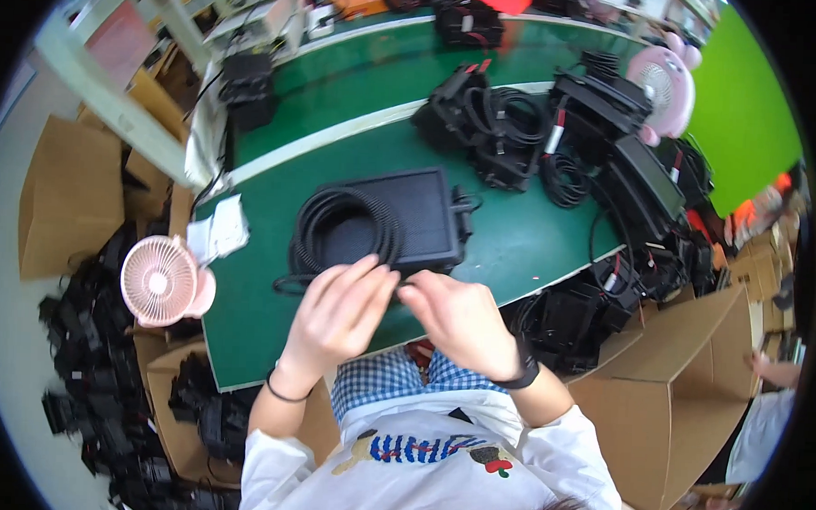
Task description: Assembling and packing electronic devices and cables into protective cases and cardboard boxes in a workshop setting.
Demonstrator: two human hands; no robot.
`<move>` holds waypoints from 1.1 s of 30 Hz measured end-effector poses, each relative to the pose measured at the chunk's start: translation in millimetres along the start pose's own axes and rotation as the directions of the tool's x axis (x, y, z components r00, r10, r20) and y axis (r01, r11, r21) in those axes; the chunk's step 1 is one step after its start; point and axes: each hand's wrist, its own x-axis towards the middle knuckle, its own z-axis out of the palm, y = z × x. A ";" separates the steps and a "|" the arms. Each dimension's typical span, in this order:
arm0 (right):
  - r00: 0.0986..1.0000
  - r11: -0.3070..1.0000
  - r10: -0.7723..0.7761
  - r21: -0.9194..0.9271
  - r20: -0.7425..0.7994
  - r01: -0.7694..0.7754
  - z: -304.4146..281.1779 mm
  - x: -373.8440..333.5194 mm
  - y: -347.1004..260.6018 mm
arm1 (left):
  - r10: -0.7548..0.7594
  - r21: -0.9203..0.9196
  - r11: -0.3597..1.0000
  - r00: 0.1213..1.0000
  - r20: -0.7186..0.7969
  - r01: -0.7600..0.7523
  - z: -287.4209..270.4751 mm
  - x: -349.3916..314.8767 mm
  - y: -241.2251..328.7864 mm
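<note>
A black rectangular device (421, 217) with a bracket on its right side lies flat on the green bench. On its left part rests a coiled black cable (306, 238), in several loops, with a loose bend at the lower left. My left hand (336, 314) is at the coil's near edge, fingers pressed together and bent toward the right hand. Whatever it grips is hidden under the fingers. Close beside it, my right hand (460, 315) is closed in a pinch near the device's front edge. A small dark bit shows at its fingertips, too small to name.
A pink fan (159, 280) stands at the bench's left edge beside white paper (220, 229). Black devices with coiled cables (511, 133) crowd the right and far right, near another pink fan (658, 88). Cardboard boxes (659, 399) flank the bench; black devices (90, 352) pile at left.
</note>
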 end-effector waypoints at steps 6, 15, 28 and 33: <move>0.796 0.838 -0.538 -0.278 -0.276 0.470 -6.3 20.8 -11.8 | -0.198 -0.283 0.950 0.959 -0.204 0.136 28.8 -30.6 9.3; 0.852 0.730 -0.488 -0.624 -0.191 0.279 37.9 38.2 -10.2 | -0.540 -0.159 0.834 0.723 -0.430 0.529 40.8 -93.8 26.5; 0.707 0.616 -0.688 -0.649 -0.166 0.447 31.2 54.4 6.8 | -0.633 -0.255 0.772 0.744 -0.216 0.582 79.9 -107.6 21.4; 0.699 0.914 -0.405 -0.293 -0.589 0.282 -64.4 13.0 42.9 | -0.556 -0.297 0.800 0.830 -0.041 0.521 73.7 -104.4 26.6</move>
